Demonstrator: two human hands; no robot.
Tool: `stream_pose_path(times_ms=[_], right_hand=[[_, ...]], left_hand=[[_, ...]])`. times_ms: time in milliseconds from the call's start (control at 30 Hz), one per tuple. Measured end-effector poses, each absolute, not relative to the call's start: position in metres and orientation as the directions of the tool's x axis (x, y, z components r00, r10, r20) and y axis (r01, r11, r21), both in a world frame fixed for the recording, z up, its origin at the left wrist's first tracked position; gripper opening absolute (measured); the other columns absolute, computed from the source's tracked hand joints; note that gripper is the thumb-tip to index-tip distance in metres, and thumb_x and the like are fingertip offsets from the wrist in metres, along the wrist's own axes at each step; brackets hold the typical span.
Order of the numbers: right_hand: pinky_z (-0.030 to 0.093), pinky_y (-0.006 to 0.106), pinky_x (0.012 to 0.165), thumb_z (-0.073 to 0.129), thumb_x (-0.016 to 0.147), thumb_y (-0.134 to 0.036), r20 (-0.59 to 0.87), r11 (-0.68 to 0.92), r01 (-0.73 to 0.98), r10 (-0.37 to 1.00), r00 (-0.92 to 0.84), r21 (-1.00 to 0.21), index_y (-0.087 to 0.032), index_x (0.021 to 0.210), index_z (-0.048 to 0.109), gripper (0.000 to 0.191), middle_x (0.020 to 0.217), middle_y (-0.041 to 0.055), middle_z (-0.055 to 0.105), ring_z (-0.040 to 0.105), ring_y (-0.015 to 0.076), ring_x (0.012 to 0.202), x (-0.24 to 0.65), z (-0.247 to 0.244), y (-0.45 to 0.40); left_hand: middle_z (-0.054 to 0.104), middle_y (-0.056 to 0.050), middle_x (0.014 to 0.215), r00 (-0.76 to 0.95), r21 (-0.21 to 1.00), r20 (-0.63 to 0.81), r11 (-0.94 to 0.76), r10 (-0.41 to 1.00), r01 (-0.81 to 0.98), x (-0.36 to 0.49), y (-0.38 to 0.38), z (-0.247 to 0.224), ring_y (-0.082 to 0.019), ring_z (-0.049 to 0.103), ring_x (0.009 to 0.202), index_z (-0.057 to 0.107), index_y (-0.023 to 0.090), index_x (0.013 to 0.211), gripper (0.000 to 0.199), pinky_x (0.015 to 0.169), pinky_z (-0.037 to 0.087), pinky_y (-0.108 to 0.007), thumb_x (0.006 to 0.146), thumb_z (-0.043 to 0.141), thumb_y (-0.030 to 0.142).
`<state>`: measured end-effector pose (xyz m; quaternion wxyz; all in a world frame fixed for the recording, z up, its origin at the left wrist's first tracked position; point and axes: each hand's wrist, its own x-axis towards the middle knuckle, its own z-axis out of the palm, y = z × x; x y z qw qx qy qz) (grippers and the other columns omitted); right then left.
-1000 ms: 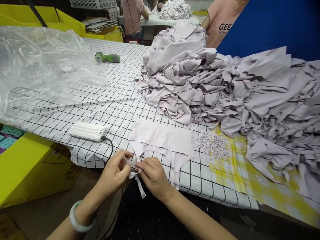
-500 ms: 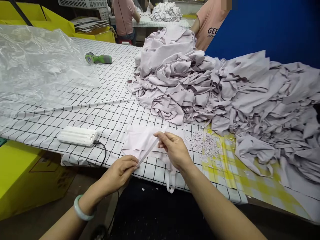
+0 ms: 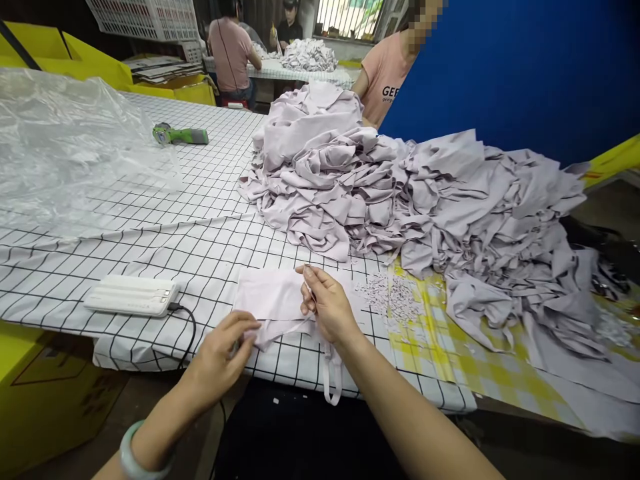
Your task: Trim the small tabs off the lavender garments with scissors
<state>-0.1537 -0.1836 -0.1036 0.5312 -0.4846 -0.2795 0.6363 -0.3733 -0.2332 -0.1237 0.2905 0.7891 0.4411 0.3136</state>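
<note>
A pale lilac piece of fabric (image 3: 270, 293) lies flat near the table's front edge, with a narrow strap (image 3: 332, 380) looping down over that edge. At the fabric's near left corner, my left hand (image 3: 223, 350) is closed, the edge pinched between thumb and fingers. My right hand (image 3: 327, 303) is over the fabric's right part, thumb and fingertips pressed together. What it grips, if anything, is too small or hidden to make out. Small fabric snippets (image 3: 393, 297) lie scattered just right of it.
A big heap of lilac fabric (image 3: 320, 167) spreads along the table's far right side. On the checked cloth (image 3: 210, 247) are a white power bank (image 3: 133, 295) with a cable, a green-grey tool (image 3: 180, 135) and clear plastic (image 3: 75, 160). People sit beyond the heap.
The strap stretched between my hands is no longer taut there. My left hand has shifted left and lower, onto the fabric's corner. The camera view has tilted up and turned somewhat right.
</note>
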Motion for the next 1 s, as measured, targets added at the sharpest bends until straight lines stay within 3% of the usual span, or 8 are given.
stream_pose_path(times_ms=[133, 233, 367, 433, 533, 700, 833, 1000], right_hand=[[0.033, 0.021, 0.042, 0.076, 0.073, -0.052, -0.334, -0.315, -0.325, 0.943, 0.001, -0.891, -0.018, 0.081, 0.066, 0.037, 0.065, -0.004, 0.054, 0.04, 0.0061, 0.048, -0.16, -0.099, -0.194], [0.017, 0.021, 0.041, 0.072, 0.077, -0.053, -0.376, -0.385, -0.242, 0.923, -0.086, -0.891, -0.017, 0.083, 0.067, 0.037, 0.058, -0.0072, 0.045, 0.026, 0.0049, 0.044, -0.167, -0.096, -0.202], [0.018, 0.022, 0.044, 0.068, 0.083, -0.058, -0.339, -0.356, -0.156, 0.932, -0.13, -0.921, -0.018, 0.088, 0.069, 0.041, 0.055, -0.0089, 0.035, 0.022, 0.0065, 0.047, -0.172, -0.097, -0.212], [0.02, 0.023, 0.045, 0.067, 0.083, -0.058, -0.351, -0.365, -0.127, 0.929, -0.121, -0.922, -0.018, 0.09, 0.07, 0.04, 0.054, -0.0094, 0.033, 0.022, 0.0069, 0.047, -0.169, -0.101, -0.215], [0.022, 0.022, 0.044, 0.068, 0.082, -0.055, -0.422, -0.429, -0.065, 0.902, -0.094, -0.901, -0.018, 0.085, 0.07, 0.038, 0.054, -0.0083, 0.038, 0.028, 0.0069, 0.045, -0.163, -0.111, -0.219], [0.024, 0.021, 0.04, 0.061, 0.084, -0.046, -0.546, -0.55, -0.003, 0.83, -0.115, -0.835, -0.017, 0.078, 0.066, 0.03, 0.054, -0.0069, 0.048, 0.031, 0.0057, 0.04, -0.162, -0.123, -0.225], [0.019, 0.019, 0.037, 0.061, 0.084, -0.04, -0.565, -0.573, -0.018, 0.812, -0.147, -0.819, -0.017, 0.078, 0.066, 0.025, 0.048, -0.0088, 0.045, 0.027, 0.0044, 0.038, -0.173, -0.125, -0.226], [0.019, 0.019, 0.033, 0.062, 0.082, -0.038, -0.64, -0.666, -0.125, 0.744, -0.195, -0.736, -0.018, 0.076, 0.06, 0.021, 0.044, -0.0098, 0.048, 0.027, 0.0037, 0.031, -0.188, -0.124, -0.222]], left_hand=[[0.067, -0.009, 0.103, 0.375, 0.71, 0.358, -0.51, 0.855, 0.485, -0.358, -0.211, -0.118, -0.021, 0.066, 0.097, 0.069, 0.019, 0.103, 0.02, 0.084, 0.057, -0.036, 0.093, 0.053, 0.015], [0.067, -0.008, 0.103, 0.315, 0.875, 0.252, -0.354, 0.915, 0.329, -0.338, -0.196, -0.11, -0.018, 0.065, 0.09, 0.067, 0.018, 0.105, 0.016, 0.079, 0.057, -0.032, 0.093, 0.058, 0.022], [0.064, -0.003, 0.082, 0.267, 0.982, 0.059, -0.104, 0.962, 0.157, -0.326, -0.183, -0.101, -0.015, 0.063, 0.076, 0.062, 0.016, 0.087, 0.015, 0.07, 0.054, -0.027, 0.092, 0.061, 0.03], [0.062, -0.002, 0.078, 0.285, 0.968, 0.073, -0.137, 0.956, 0.21, -0.331, -0.18, -0.102, -0.015, 0.06, 0.074, 0.061, 0.017, 0.084, 0.015, 0.07, 0.052, -0.028, 0.093, 0.059, 0.029], [0.065, -0.005, 0.09, 0.453, 0.85, 0.181, -0.371, 0.873, 0.375, -0.349, -0.18, -0.111, -0.018, 0.061, 0.087, 0.064, 0.018, 0.09, 0.009, 0.08, 0.053, -0.033, 0.092, 0.056, 0.021], [0.065, -0.011, 0.105, 0.631, 0.653, 0.228, -0.597, 0.741, 0.465, -0.365, -0.183, -0.135, -0.023, 0.062, 0.1, 0.065, 0.017, 0.104, 0.023, 0.088, 0.056, -0.04, 0.086, 0.054, 0.008], [0.066, -0.009, 0.094, 0.574, 0.662, 0.278, -0.587, 0.77, 0.466, -0.359, -0.179, -0.142, -0.02, 0.063, 0.09, 0.066, 0.017, 0.091, 0.014, 0.08, 0.055, -0.034, 0.09, 0.054, 0.011], [0.067, -0.005, 0.088, 0.486, 0.788, 0.13, -0.388, 0.864, 0.479, -0.354, -0.175, -0.137, -0.017, 0.064, 0.086, 0.068, 0.018, 0.087, 0.014, 0.079, 0.052, -0.03, 0.091, 0.055, 0.014]])
